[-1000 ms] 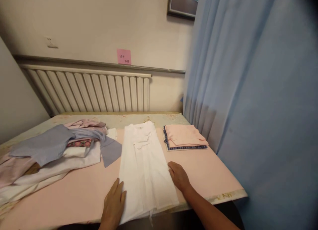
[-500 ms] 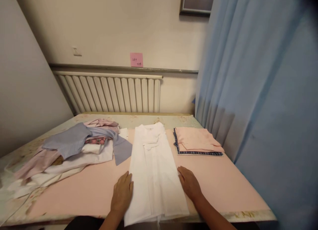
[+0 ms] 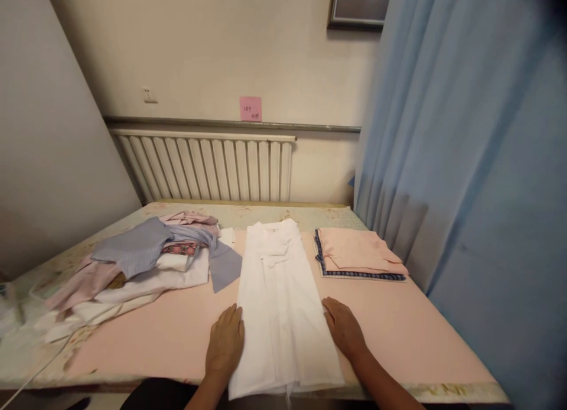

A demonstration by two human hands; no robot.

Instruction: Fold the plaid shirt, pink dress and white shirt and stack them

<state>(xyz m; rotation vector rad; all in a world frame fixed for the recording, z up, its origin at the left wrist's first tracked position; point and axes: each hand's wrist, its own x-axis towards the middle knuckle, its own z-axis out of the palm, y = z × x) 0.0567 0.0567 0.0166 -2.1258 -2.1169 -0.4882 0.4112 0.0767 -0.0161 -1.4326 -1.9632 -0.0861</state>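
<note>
A white shirt [image 3: 281,321] lies lengthwise before me, its neckline at the far end and its sides folded inward. What look like its sleeve ends rest across the upper part. My left hand [image 3: 225,344] is closed at the left edge of the shirt, low down, with the fingertips against the cloth. Across from it, my right hand [image 3: 346,330] is closed at the right edge at about the same height. The fingers curl at both edges, and the undersides of the hands are hidden. The shirt's near hem hangs close to the bed's front edge.
To the left is a loose heap of clothes [image 3: 133,250] in blue, pink and white. A folded stack [image 3: 361,250], pink on top, lies at the right. A pink sheet [image 3: 155,339] covers the bed. Behind stands a radiator [image 3: 208,168]; a blue curtain [image 3: 443,162] hangs at the right.
The whole view has shifted slightly, so everything appears a little further right. Both hands remain at the shirt's side edges, and the shirt lies the same way.
</note>
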